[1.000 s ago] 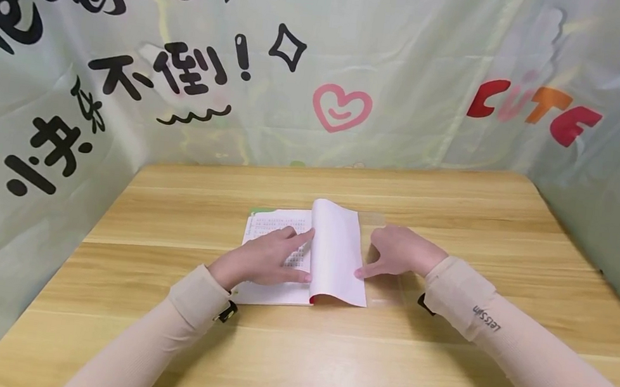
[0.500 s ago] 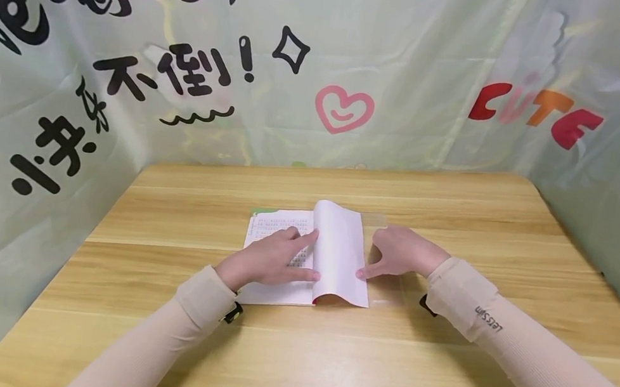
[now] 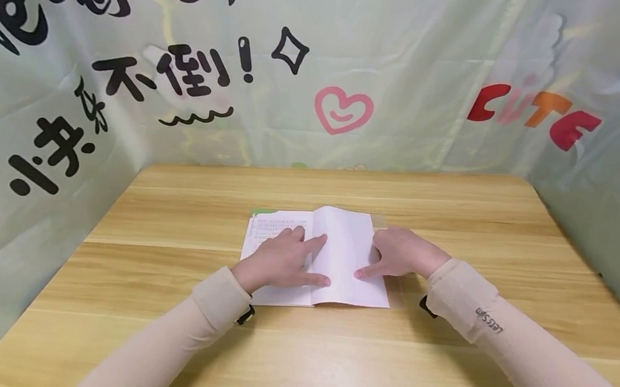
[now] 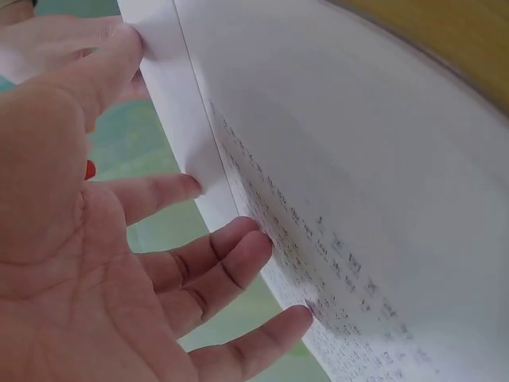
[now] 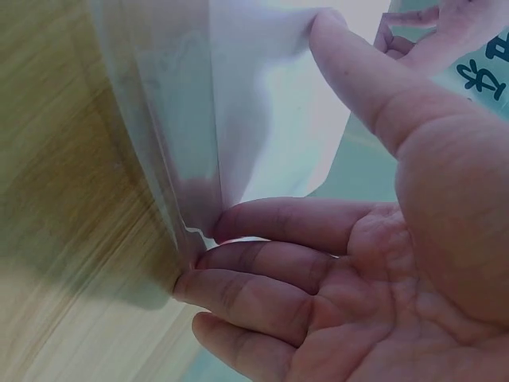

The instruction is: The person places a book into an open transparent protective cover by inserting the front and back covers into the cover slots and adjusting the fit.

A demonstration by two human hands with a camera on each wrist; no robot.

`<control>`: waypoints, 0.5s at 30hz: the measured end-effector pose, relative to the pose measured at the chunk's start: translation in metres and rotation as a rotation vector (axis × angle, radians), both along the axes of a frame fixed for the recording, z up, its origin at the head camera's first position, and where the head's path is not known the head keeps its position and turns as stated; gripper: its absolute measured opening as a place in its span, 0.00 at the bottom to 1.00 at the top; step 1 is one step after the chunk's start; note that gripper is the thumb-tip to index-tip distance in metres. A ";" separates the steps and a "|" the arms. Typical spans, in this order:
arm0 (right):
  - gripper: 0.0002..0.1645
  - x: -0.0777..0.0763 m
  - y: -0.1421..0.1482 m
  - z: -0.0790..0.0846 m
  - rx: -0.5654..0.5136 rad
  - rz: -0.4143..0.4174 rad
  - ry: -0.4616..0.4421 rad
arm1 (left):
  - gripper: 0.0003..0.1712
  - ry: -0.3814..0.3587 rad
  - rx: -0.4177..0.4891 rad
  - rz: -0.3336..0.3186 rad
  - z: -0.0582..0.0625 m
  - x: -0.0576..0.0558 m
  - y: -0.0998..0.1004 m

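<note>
An open book [image 3: 278, 217] with printed text on its left page lies mid-table in the head view. Its right side is a blank white sheet [image 3: 347, 242], slightly raised along the fold. My left hand [image 3: 279, 260] rests across the fold, with thumb and index finger on the white sheet. In the left wrist view, its fingers [image 4: 254, 247] are spread and touch the paper. My right hand [image 3: 401, 252] presses its thumb on the sheet near the right edge. In the right wrist view, its other fingertips touch a clear plastic cover [image 5: 175, 119] at the book's edge.
The wooden table [image 3: 297, 358] extends around the book on every side. A pale printed curtain [image 3: 416, 71] with black characters, a pink heart and coloured letters hangs behind it and along both sides.
The white sheet has flattened and spread to the right from its curled position. My left hand has slid slightly right, onto the sheet. My right hand has stayed nearly in place.
</note>
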State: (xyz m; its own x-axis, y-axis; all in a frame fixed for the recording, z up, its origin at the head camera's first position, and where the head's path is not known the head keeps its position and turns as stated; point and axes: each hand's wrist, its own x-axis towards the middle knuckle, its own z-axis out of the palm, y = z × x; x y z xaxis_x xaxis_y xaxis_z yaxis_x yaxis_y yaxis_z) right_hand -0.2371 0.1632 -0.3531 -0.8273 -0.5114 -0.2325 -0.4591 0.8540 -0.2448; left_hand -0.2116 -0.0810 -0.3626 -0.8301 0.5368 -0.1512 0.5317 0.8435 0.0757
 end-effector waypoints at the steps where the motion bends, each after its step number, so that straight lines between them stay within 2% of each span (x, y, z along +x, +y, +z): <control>1: 0.30 0.000 0.000 0.000 0.003 0.000 0.005 | 0.52 0.001 -0.014 0.005 0.000 0.000 0.001; 7: 0.32 0.001 0.001 -0.001 0.032 -0.029 0.005 | 0.53 0.003 -0.073 0.017 -0.002 -0.001 0.007; 15: 0.34 0.001 -0.001 0.000 0.015 -0.050 -0.003 | 0.52 0.002 -0.085 0.035 -0.006 -0.001 0.010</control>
State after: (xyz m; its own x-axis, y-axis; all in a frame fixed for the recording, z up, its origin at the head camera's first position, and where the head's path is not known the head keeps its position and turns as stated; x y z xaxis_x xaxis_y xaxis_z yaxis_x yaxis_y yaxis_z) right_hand -0.2357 0.1621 -0.3533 -0.8510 -0.4660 -0.2421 -0.4152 0.8794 -0.2331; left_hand -0.2131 -0.0712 -0.3682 -0.8484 0.4929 -0.1931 0.5020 0.8649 0.0021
